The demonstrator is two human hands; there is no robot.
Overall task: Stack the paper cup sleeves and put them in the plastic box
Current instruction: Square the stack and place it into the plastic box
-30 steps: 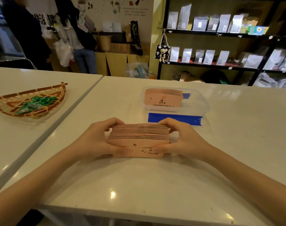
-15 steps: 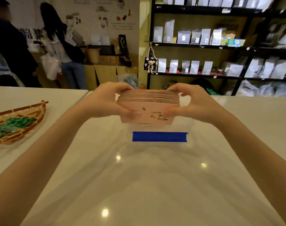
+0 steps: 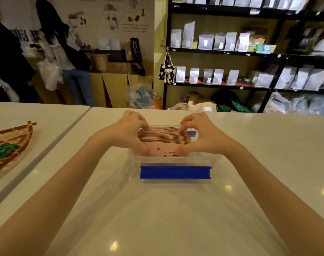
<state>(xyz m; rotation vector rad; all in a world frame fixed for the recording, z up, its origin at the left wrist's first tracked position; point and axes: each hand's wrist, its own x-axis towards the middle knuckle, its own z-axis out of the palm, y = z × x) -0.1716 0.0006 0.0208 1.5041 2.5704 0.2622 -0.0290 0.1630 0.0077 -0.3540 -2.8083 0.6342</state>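
Head view: your left hand [image 3: 128, 133] and right hand [image 3: 203, 134] clamp the sleeve stack [image 3: 164, 140] inside the plastic box [image 3: 176, 159]; keep it squared, lower evenly, then let go.

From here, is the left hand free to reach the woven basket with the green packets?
Probably not right now. The left hand and right hand both grip the sleeve stack going into the plastic box. The basket lies unobstructed on the neighbouring table.

A coffee shop: black metal shelves [image 3: 222, 51] lined with silver foil coffee pouches [image 3: 205, 41], a coffee-themed illustrated wall poster [image 3: 116, 15], customers at a wooden counter [image 3: 116, 78].
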